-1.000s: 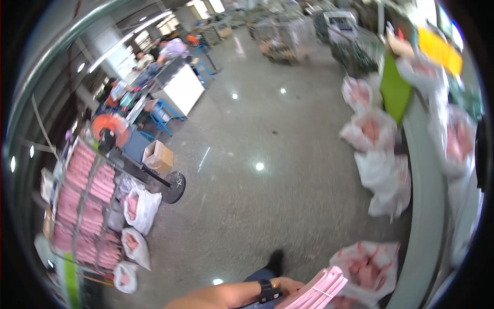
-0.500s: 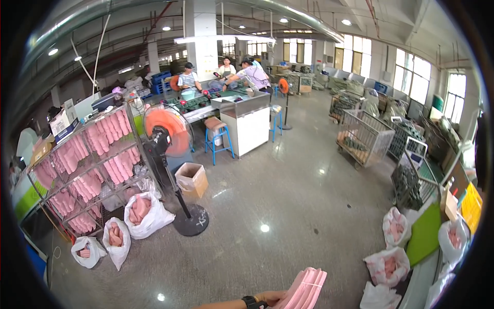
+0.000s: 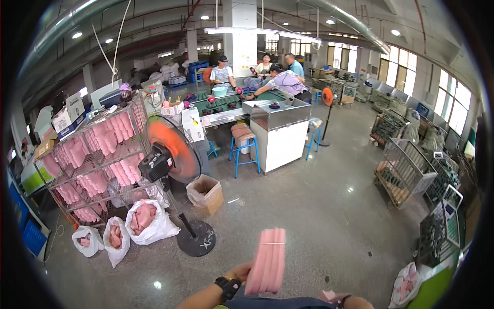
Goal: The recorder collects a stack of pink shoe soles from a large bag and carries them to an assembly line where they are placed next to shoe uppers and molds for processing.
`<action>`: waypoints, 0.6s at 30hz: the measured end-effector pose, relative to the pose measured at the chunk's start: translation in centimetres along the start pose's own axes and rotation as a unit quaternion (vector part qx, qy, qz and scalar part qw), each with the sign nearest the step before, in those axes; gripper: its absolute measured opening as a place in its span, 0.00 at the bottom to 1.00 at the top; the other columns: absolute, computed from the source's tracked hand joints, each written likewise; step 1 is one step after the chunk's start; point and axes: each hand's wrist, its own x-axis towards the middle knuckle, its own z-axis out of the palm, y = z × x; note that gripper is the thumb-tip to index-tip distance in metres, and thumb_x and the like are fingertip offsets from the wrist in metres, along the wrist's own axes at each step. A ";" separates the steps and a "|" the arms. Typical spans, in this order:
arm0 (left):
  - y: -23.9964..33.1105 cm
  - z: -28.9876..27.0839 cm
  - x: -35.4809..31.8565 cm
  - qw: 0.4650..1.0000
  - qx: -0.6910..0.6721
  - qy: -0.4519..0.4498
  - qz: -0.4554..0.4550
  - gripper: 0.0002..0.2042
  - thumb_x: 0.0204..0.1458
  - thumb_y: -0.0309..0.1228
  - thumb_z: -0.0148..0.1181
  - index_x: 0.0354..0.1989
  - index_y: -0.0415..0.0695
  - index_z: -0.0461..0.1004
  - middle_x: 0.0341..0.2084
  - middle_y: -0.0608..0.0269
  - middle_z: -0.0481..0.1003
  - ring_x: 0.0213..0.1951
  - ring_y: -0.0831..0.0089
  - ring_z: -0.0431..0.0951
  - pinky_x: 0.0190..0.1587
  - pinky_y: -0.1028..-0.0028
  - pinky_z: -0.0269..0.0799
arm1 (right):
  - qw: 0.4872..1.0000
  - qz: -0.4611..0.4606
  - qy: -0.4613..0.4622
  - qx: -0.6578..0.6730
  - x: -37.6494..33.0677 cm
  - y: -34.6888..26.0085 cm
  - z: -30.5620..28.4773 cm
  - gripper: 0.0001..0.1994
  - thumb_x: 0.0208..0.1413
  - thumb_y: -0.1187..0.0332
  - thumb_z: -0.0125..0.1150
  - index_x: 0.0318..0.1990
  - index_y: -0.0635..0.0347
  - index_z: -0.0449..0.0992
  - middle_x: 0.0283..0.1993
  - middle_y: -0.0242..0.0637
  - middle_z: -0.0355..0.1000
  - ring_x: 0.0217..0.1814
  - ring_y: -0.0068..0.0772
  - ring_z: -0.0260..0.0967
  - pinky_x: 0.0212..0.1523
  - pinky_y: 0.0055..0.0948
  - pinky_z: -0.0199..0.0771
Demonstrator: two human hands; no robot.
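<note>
A bundle of flat, padded pink pieces, bound near its top by a thin pale band, stands nearly upright in front of me. Closed on its left edge is my left hand, with a dark watch on the wrist. My right hand is low at the bottom edge, a dark band round its wrist, and most of it is cut off. Something pale pink shows beside it; the fingers are hidden, so I cannot make out a grip.
On the left, a wire rack holds hanging pink pieces. White sacks of pink pieces, a standing fan and a cardboard box are nearby. Several people work at a green table. A caged cart stands right.
The view has swung right and the rack looks closer. The pink bundle has moved left and up in view, more upright, still in my left hand. My right forearm has come into view.
</note>
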 end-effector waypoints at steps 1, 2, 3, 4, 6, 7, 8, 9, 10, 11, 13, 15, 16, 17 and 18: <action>2.8 -0.4 1.4 0.999 -0.040 0.024 0.024 0.36 0.57 0.35 0.64 0.70 0.39 0.52 0.62 0.49 0.66 0.63 0.59 0.68 0.67 0.57 0.64 | 0.999 0.010 -0.010 -0.031 2.1 0.0 -3.2 0.41 0.42 0.44 0.73 0.63 0.54 0.69 0.61 0.36 0.72 0.59 0.40 0.73 0.55 0.37 0.75; 6.1 2.7 2.8 0.999 -0.016 0.018 0.043 0.35 0.58 0.35 0.62 0.70 0.39 0.52 0.62 0.49 0.65 0.63 0.59 0.68 0.66 0.57 0.64 | 0.998 0.026 -0.016 -0.054 5.1 0.6 -6.4 0.41 0.42 0.44 0.73 0.63 0.54 0.69 0.61 0.36 0.72 0.59 0.41 0.73 0.55 0.37 0.75; 9.3 5.4 4.2 0.998 0.007 0.011 0.060 0.34 0.60 0.35 0.60 0.71 0.40 0.51 0.63 0.49 0.64 0.63 0.59 0.67 0.66 0.57 0.64 | 0.996 0.044 -0.023 -0.076 8.3 0.8 -9.6 0.42 0.41 0.44 0.73 0.63 0.54 0.69 0.61 0.36 0.72 0.59 0.41 0.73 0.55 0.37 0.75; 11.8 4.3 5.4 0.997 0.005 0.011 0.076 0.34 0.60 0.35 0.60 0.71 0.40 0.51 0.63 0.49 0.64 0.63 0.59 0.67 0.66 0.57 0.64 | 0.992 0.003 0.044 -0.114 11.9 -0.4 -14.8 0.44 0.37 0.40 0.73 0.61 0.55 0.71 0.60 0.40 0.72 0.58 0.44 0.74 0.54 0.39 0.76; 16.4 0.4 8.6 0.990 0.029 0.009 0.138 0.33 0.62 0.38 0.57 0.71 0.41 0.51 0.64 0.50 0.64 0.64 0.59 0.66 0.66 0.57 0.64 | 0.982 -0.039 0.107 -0.152 16.9 -3.5 -24.5 0.47 0.32 0.36 0.74 0.60 0.56 0.73 0.59 0.43 0.73 0.56 0.47 0.75 0.53 0.41 0.77; 18.1 -3.6 10.0 0.988 0.029 0.014 0.151 0.33 0.62 0.38 0.57 0.71 0.41 0.51 0.64 0.50 0.64 0.64 0.59 0.66 0.66 0.57 0.64 | 0.984 -0.044 0.153 -0.073 18.3 -5.6 -29.1 0.45 0.35 0.37 0.73 0.58 0.57 0.74 0.58 0.46 0.74 0.56 0.47 0.75 0.52 0.41 0.76; 19.9 -9.5 12.1 0.980 0.010 0.050 0.191 0.35 0.60 0.43 0.58 0.71 0.41 0.53 0.64 0.52 0.64 0.65 0.60 0.65 0.67 0.56 0.62 | 0.979 -0.050 0.198 0.006 19.3 -8.2 -33.7 0.43 0.37 0.37 0.72 0.57 0.58 0.75 0.57 0.48 0.74 0.56 0.46 0.75 0.52 0.41 0.76; 23.2 -14.0 14.9 0.972 -0.010 0.080 0.222 0.36 0.58 0.48 0.60 0.70 0.42 0.55 0.65 0.54 0.65 0.66 0.60 0.63 0.68 0.56 0.60 | 0.978 -0.051 0.201 0.000 20.9 -10.3 -38.0 0.43 0.37 0.37 0.72 0.57 0.58 0.75 0.57 0.48 0.74 0.56 0.46 0.75 0.52 0.41 0.76; 27.0 -16.6 18.0 0.981 -0.002 0.099 0.165 0.35 0.59 0.47 0.59 0.70 0.43 0.55 0.65 0.56 0.65 0.65 0.61 0.64 0.67 0.56 0.61 | 0.963 -0.142 0.209 0.099 22.9 -11.3 -41.6 0.41 0.40 0.39 0.71 0.57 0.61 0.74 0.56 0.51 0.74 0.54 0.46 0.76 0.52 0.40 0.76; 29.6 -16.9 21.0 0.983 -0.013 0.095 0.158 0.35 0.59 0.47 0.59 0.70 0.43 0.55 0.65 0.56 0.65 0.65 0.61 0.64 0.67 0.56 0.61 | 0.931 -0.224 0.211 0.198 24.8 -11.4 -43.8 0.40 0.42 0.41 0.71 0.56 0.63 0.74 0.54 0.53 0.75 0.53 0.46 0.76 0.51 0.39 0.76; 38.1 -16.4 25.6 0.982 -0.002 0.011 0.188 0.34 0.61 0.47 0.57 0.70 0.43 0.56 0.65 0.56 0.65 0.64 0.62 0.66 0.67 0.56 0.62 | 0.922 -0.218 0.171 0.271 21.0 -18.0 -53.2 0.36 0.49 0.47 0.69 0.58 0.67 0.72 0.53 0.49 0.76 0.52 0.41 0.76 0.50 0.35 0.75; 45.9 -14.1 31.2 0.983 -0.002 0.005 0.183 0.33 0.61 0.47 0.56 0.70 0.43 0.56 0.64 0.56 0.65 0.64 0.62 0.67 0.66 0.57 0.63 | 0.752 -0.314 0.110 0.569 22.1 -20.0 -59.6 0.33 0.55 0.53 0.65 0.61 0.69 0.68 0.52 0.42 0.75 0.53 0.34 0.74 0.53 0.32 0.73; 49.0 -13.7 32.7 0.983 0.001 0.009 0.182 0.32 0.62 0.46 0.56 0.69 0.43 0.57 0.64 0.56 0.65 0.63 0.63 0.68 0.66 0.57 0.63 | 0.704 -0.353 0.089 0.610 21.8 -22.1 -63.3 0.30 0.59 0.56 0.60 0.63 0.68 0.65 0.55 0.38 0.73 0.55 0.31 0.72 0.56 0.32 0.71; 52.2 -13.7 34.1 0.982 0.002 0.017 0.186 0.32 0.62 0.46 0.56 0.69 0.43 0.57 0.64 0.56 0.65 0.63 0.63 0.68 0.66 0.57 0.63 | 0.703 -0.356 0.081 0.611 21.6 -24.3 -67.0 0.30 0.59 0.56 0.60 0.63 0.68 0.65 0.55 0.38 0.73 0.55 0.31 0.72 0.56 0.32 0.71; 55.8 -13.9 35.7 0.980 0.020 0.026 0.198 0.32 0.62 0.47 0.55 0.69 0.43 0.57 0.64 0.55 0.65 0.63 0.63 0.68 0.66 0.57 0.63 | 0.649 -0.399 0.041 0.647 21.8 -26.5 -70.9 0.30 0.60 0.56 0.58 0.64 0.68 0.64 0.56 0.38 0.72 0.55 0.31 0.71 0.56 0.32 0.71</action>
